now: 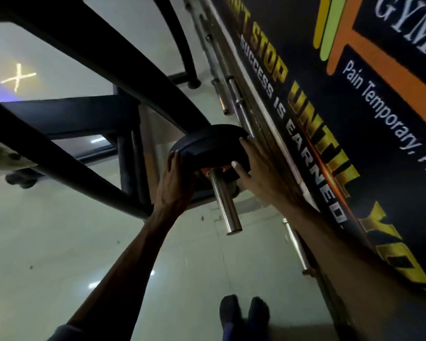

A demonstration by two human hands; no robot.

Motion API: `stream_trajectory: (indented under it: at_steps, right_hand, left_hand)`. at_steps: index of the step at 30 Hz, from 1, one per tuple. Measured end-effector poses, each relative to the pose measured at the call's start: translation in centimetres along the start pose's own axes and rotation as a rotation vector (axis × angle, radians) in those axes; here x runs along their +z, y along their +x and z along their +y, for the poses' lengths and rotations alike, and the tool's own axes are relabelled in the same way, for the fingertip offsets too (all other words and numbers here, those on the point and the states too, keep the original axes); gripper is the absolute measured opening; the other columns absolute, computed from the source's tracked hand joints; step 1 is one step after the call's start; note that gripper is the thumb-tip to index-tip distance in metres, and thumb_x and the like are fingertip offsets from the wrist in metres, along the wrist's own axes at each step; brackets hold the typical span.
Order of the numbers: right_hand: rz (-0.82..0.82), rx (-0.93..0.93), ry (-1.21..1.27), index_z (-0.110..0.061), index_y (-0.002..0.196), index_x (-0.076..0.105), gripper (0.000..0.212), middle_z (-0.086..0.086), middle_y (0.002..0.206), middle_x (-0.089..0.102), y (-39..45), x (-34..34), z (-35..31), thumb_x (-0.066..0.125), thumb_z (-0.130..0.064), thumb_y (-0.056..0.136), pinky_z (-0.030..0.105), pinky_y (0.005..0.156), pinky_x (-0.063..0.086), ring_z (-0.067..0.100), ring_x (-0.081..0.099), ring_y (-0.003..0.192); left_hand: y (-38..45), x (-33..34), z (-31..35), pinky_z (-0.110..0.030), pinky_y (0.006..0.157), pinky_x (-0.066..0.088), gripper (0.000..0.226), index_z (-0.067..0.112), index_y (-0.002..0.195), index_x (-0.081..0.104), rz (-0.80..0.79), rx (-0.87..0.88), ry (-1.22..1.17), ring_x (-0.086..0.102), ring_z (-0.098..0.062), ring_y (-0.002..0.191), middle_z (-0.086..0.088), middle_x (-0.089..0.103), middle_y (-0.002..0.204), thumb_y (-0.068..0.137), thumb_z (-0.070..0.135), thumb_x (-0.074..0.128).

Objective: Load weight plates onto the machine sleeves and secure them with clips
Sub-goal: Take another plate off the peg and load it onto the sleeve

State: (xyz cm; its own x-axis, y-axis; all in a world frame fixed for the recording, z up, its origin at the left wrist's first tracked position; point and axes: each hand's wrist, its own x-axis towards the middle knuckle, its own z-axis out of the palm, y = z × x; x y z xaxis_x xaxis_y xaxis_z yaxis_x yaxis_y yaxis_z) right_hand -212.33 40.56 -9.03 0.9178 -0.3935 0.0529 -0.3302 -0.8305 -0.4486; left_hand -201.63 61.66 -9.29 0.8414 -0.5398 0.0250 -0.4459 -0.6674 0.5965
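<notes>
A person stands at a gym machine, both hands on a dark plate (207,143) threaded onto a steel sleeve (225,205) at the middle of the view. The left hand (174,178) cups the plate's rim at 9 o'clock, fingers curled over the edge and thumb spread below. The right hand (258,173) presses the rim at 3 o'clock, fingers extended along the edge and thumb laid across the plate's face beside the hub. An orange ring (207,171) shows at the hub where the sleeve passes through. The sleeve's bare polished end juts out toward 6 o'clock, well past the plate. Whether a clip sits on it cannot be told.

Black frame tubes (89,60) of the machine cross from 10 o'clock to the plate. A dark banner (354,119) with yellow and white slogans fills the 1 to 4 o'clock side, with steel bars (221,70) leaning along its edge at 12 o'clock. Two dark shoes (244,316) stand on the pale glossy floor (59,242) at 6 o'clock.
</notes>
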Motion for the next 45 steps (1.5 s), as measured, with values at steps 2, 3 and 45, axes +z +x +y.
stream_trajectory:
  at_steps: [2,3,45]
  right_hand:
    - [-0.031,0.006,-0.014,-0.018,0.163,0.025,0.070,0.006,0.170,0.025,1.8,1.5,1.1,0.048,-0.049,0.104,0.046,0.126,0.024,0.028,0.021,0.158]
    - [-0.049,0.006,-0.011,-0.019,0.164,0.022,0.072,0.006,0.171,0.022,2.4,2.2,1.5,0.049,-0.049,0.104,0.047,0.127,0.023,0.028,0.019,0.159]
    - [0.006,0.044,0.449,-0.011,0.131,0.062,0.068,0.009,0.129,0.066,-17.6,1.3,2.6,0.070,-0.057,0.081,0.048,0.105,0.052,0.025,0.059,0.125]
  left_hand:
    - [0.7,1.5,-0.8,-0.033,0.112,0.045,0.063,0.005,0.156,0.038,0.003,-0.007,0.000,0.047,-0.029,0.139,-0.015,0.039,0.161,0.100,0.013,0.066]
    - [0.8,2.2,-1.3,-0.032,0.115,0.043,0.066,0.004,0.159,0.035,0.006,-0.016,0.011,0.044,-0.029,0.143,-0.016,0.037,0.163,0.101,0.012,0.065]
    - [-18.3,2.9,-1.8,-0.056,0.087,0.054,0.036,0.013,0.126,0.051,-0.056,0.048,-0.272,0.058,-0.031,0.109,-0.004,0.057,0.116,0.103,0.040,0.053]
